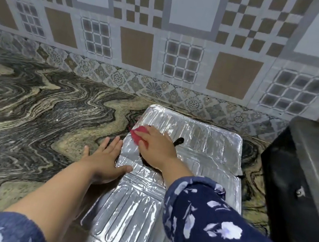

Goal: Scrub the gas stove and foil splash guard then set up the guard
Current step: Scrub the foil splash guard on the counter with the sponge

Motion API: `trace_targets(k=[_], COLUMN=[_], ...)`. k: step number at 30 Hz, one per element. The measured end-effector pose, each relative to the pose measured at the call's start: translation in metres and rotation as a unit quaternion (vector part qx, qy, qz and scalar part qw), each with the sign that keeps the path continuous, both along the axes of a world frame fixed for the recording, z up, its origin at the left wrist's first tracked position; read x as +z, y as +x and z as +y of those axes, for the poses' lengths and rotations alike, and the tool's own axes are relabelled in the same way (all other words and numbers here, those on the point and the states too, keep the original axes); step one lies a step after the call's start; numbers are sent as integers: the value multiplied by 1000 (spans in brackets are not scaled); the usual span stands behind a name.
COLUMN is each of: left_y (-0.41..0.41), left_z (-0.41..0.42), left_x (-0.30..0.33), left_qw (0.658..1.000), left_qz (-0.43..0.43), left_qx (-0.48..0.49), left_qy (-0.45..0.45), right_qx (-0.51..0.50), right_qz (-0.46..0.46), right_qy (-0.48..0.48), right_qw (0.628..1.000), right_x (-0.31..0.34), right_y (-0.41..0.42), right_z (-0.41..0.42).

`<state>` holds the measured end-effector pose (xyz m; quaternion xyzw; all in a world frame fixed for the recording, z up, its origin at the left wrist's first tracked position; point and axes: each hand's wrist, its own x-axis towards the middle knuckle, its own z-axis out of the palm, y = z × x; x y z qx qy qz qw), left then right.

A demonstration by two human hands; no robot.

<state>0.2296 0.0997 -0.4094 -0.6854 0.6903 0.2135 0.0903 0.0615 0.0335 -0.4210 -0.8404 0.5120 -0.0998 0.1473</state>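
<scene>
The silver foil splash guard (208, 147) lies flat and unfolded on the marbled stone counter (31, 104), its ribbed panels running from the wall towards me. My right hand (156, 145) presses a red scrub pad (138, 135) onto the far panel's left side. My left hand (105, 158) lies flat with fingers spread, half on the counter, its thumb pinning the guard's left edge. The black gas stove (301, 185) stands at the right edge, only partly in view.
A patterned tiled wall (166, 48) rises behind the counter. A dark hole shows in the foil just right of my right hand. The stove's side stands close to the guard's right edge.
</scene>
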Motion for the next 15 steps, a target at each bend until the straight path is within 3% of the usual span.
trace_targets(k=[6,11,15], left_y=[-2,-2,-11], left_z=[0,2,9], left_x=[4,4,17], left_qw=[1000,1000,996], left_qz=[-7,-3,-36], left_qx=[-3,5,-4], left_qy=[9,-5,-85], right_qx=[-82,-59,-183], right_qz=[-4,-41,-174], right_qy=[17,51,76], right_qw=[997,996,965], right_x=[1,5,24], right_y=[-51,-34,-45], right_z=[46,93,102])
